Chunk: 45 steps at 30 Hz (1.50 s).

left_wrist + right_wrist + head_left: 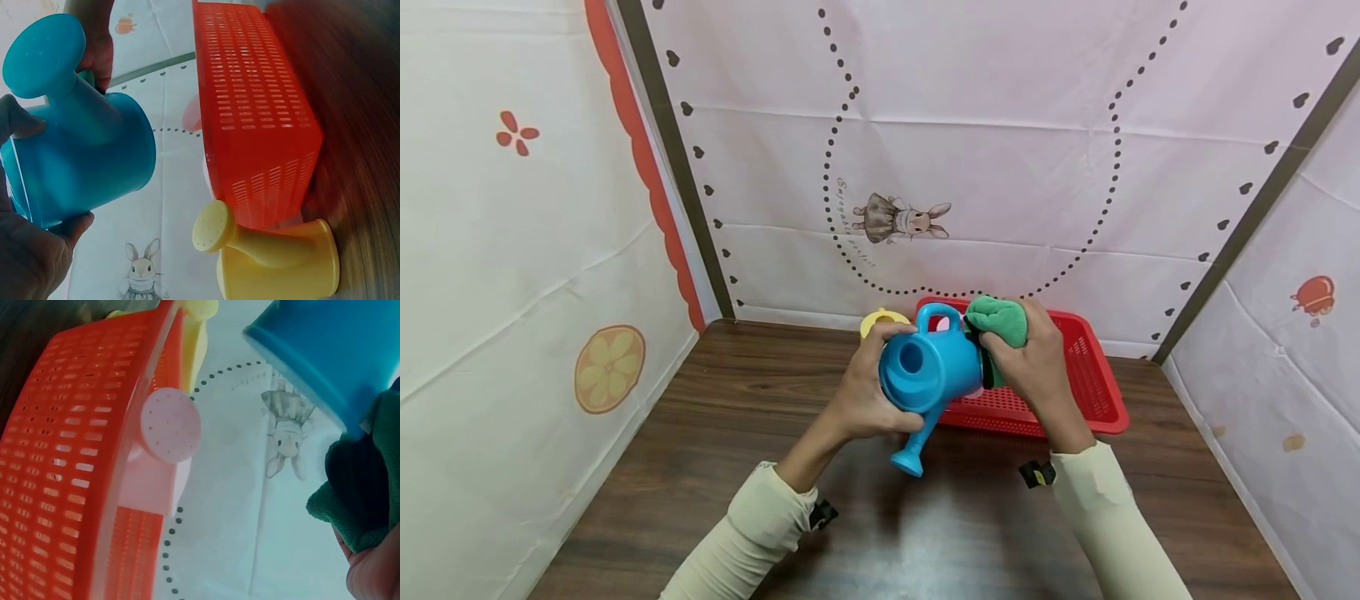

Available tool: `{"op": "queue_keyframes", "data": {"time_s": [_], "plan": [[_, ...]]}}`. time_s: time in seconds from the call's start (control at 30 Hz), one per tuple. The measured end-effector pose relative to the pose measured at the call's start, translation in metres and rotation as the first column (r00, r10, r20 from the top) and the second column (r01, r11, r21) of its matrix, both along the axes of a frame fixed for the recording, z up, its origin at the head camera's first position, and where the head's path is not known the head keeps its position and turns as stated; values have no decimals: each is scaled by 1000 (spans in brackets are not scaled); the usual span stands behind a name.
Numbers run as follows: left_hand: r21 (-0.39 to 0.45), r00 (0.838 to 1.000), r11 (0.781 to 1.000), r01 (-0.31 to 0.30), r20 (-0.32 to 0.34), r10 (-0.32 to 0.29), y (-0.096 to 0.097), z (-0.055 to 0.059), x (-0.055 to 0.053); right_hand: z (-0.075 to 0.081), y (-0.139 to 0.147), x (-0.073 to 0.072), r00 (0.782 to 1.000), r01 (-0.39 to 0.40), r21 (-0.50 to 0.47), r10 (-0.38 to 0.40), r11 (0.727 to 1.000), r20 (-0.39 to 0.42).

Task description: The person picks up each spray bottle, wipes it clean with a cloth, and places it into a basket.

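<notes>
A blue toy watering can (958, 362) is held tilted in the air, its spout pointing down toward the near side. My left hand (868, 387) grips it around the open-top end, thumb near the spout and fingers by the handle. My right hand (1037, 358) holds a bunched green cloth (997, 321) with a dark patch against the can's base. In the right wrist view the cloth (340, 494) meets the rim of the base. Part of the right hand's fingers is hidden behind the cloth.
Behind the hands a red perforated basket (1097, 375) stands on the dark wooden table (737, 400), with a pink watering can (153, 481) inside. A yellow watering can (281, 265) stands beside the basket's left end. Printed cloth walls (775, 167) enclose the table's back and sides.
</notes>
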<state>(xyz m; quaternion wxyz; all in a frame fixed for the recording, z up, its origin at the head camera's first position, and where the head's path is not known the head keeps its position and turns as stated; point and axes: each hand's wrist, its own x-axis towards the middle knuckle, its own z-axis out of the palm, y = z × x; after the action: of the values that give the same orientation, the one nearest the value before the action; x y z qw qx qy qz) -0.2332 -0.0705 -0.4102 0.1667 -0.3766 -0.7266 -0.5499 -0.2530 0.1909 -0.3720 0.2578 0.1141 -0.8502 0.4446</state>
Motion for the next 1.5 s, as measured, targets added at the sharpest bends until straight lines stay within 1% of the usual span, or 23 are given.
{"op": "queue_keyframes", "data": {"time_s": [0.1,0.17,0.3,0.47,0.6,0.73,0.93,1.03,1.13,1.23,1.33,1.5], "plan": [[-3,1000,1000,10,-5,-10,0,0,-1,-2,1,1,1000,10,-5,-10,1000,17],[-17,1000,1000,12,-10,-13,1,1,-2,-2,-1,2,1000,-6,-8,6,1000,4],[-50,1000,999,5,-10,-6,1,0,-3,1,-11,9,995,-80,2,80,997,-57],[-72,1000,997,2,-9,-3,1,-1,-3,11,-27,20,977,-164,8,164,986,-135],[-68,1000,998,-10,-18,9,1,0,-4,19,-36,28,962,-185,15,184,983,-203],[-62,999,998,-31,-21,30,2,1,-5,21,-39,31,951,-192,17,190,981,-243],[-31,999,998,-50,7,50,4,-2,-3,18,-36,29,955,-202,-8,196,979,-222],[2,999,999,-41,7,41,4,-2,-2,16,-30,24,965,-181,-19,174,983,-196],[25,999,999,-33,-4,33,3,-1,-2,13,-22,18,979,-141,-31,135,989,-150],[24,999,999,-35,-4,35,3,0,-1,10,-15,12,990,-105,-43,101,994,-94],[18,999,999,-41,8,41,3,1,-1,6,-11,7,995,-89,-45,87,995,-56],[16,999,999,-48,26,48,4,0,-2,4,-12,7,996,-78,-38,76,996,-54]]}}
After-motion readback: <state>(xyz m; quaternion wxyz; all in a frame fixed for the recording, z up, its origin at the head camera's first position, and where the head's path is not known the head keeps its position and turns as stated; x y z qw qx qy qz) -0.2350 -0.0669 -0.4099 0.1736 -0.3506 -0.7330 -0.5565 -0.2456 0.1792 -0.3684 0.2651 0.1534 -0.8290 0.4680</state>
